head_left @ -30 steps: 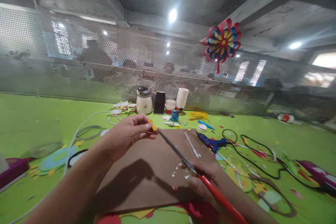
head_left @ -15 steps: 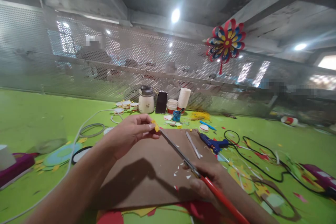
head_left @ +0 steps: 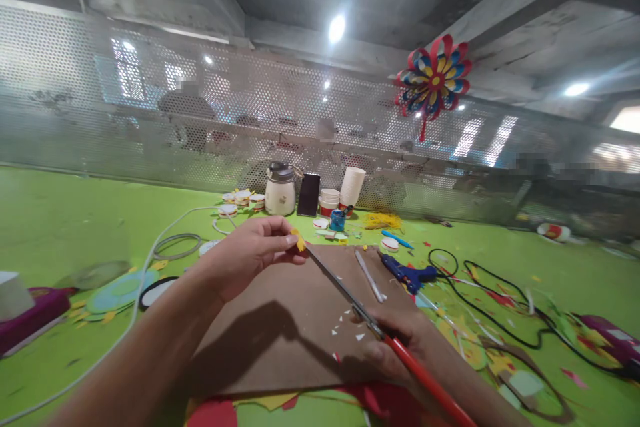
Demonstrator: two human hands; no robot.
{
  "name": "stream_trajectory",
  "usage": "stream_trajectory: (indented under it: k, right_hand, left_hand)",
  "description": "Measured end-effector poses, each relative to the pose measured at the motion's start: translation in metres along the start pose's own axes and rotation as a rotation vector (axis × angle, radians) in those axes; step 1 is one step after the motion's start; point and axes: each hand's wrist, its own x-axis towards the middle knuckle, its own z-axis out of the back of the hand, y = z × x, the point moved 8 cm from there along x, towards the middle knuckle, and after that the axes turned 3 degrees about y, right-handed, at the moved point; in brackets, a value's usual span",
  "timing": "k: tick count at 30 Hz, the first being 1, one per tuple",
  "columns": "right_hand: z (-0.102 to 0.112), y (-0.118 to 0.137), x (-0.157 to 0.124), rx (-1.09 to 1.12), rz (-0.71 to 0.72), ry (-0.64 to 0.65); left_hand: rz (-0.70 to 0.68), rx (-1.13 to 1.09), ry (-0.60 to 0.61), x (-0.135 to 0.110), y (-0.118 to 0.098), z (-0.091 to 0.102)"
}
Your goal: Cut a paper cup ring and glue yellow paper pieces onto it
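Between the thumb and fingers of my left hand (head_left: 260, 250) is a small yellow paper piece (head_left: 299, 240). My right hand (head_left: 395, 340) grips long scissors (head_left: 410, 360) with red handles. Their blades point up and left, and the tips touch or lie very near the yellow piece. Both hands are above a brown cardboard sheet (head_left: 300, 327), where small white scraps (head_left: 345, 323) lie scattered below the blades. A white pen-like tool (head_left: 370, 275) rests on the cardboard's right part, beside a blue glue gun (head_left: 407, 272).
At the back stand a lidded white flask (head_left: 280, 192), a dark phone (head_left: 309, 195) and stacked paper cups (head_left: 352, 187). Black cable (head_left: 500, 327) and paper scraps spread over the right side. A white cord (head_left: 145, 273) curves along the left. A paper flower (head_left: 435, 80) hangs above.
The view has shifted very slightly. Both hands, the yellow paper piece and the scissors keep almost the same pose.
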Motion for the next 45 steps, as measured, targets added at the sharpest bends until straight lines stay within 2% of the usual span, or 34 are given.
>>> stream_trajectory:
  k: [18,25,29,41,45]
  right_hand:
    - [-0.0001,-0.0028,0.0001,-0.055,-0.007,0.034]
    - [0.0032,0.0049,0.0009,-0.055,0.060,-0.001]
    - [0.0002,0.0006,0.0000,-0.054,0.025,0.039]
    - [0.0012,0.0013,-0.0005,-0.039,0.038,0.028]
    - [-0.0027,-0.0043,-0.0007,-0.046,0.002,0.069]
  left_hand:
    - [-0.003,0.016,-0.011,-0.0010,-0.0010,-0.0003]
    - [0.009,0.004,-0.008,0.0009,0.0009,0.0006]
    - [0.009,-0.001,-0.009,0.0010,0.0006,0.0001]
    - [0.017,0.012,-0.019,-0.0003,-0.0015,0.0001]
    - [0.016,0.004,-0.022,-0.0004,0.0001,0.0004]
